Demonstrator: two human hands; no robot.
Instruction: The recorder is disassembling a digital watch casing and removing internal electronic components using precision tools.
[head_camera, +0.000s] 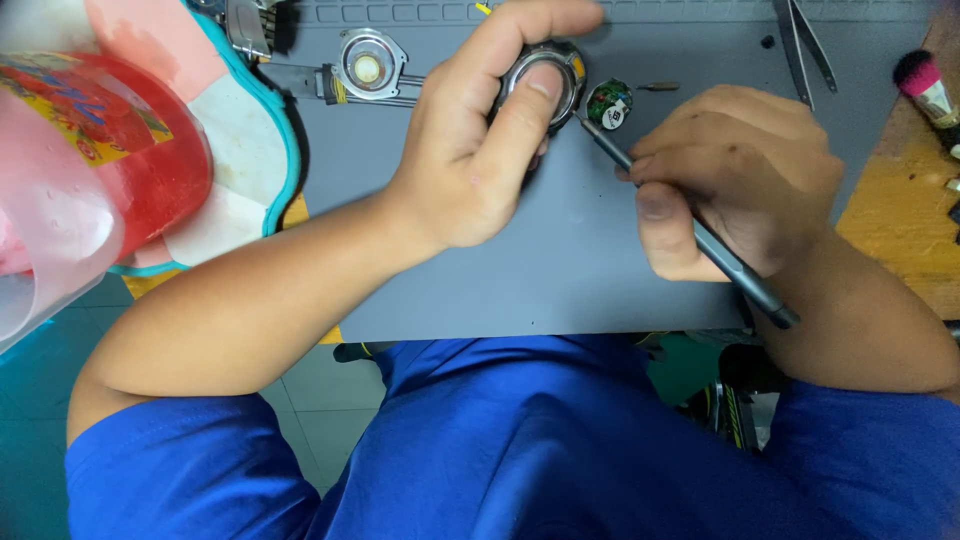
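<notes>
My left hand grips a round metal watch case on the grey work mat, thumb pressed over its face. My right hand holds a thin grey screwdriver like a pen, its tip touching the case's right edge. A small round watch movement with green and white parts lies just right of the case, beside the tool shaft.
A second watch case with a strap lies at the mat's top left. Tweezers rest at the top right, a small bit nearby. A pink-tipped brush lies on the wooden table. A red and clear plastic container stands at the left.
</notes>
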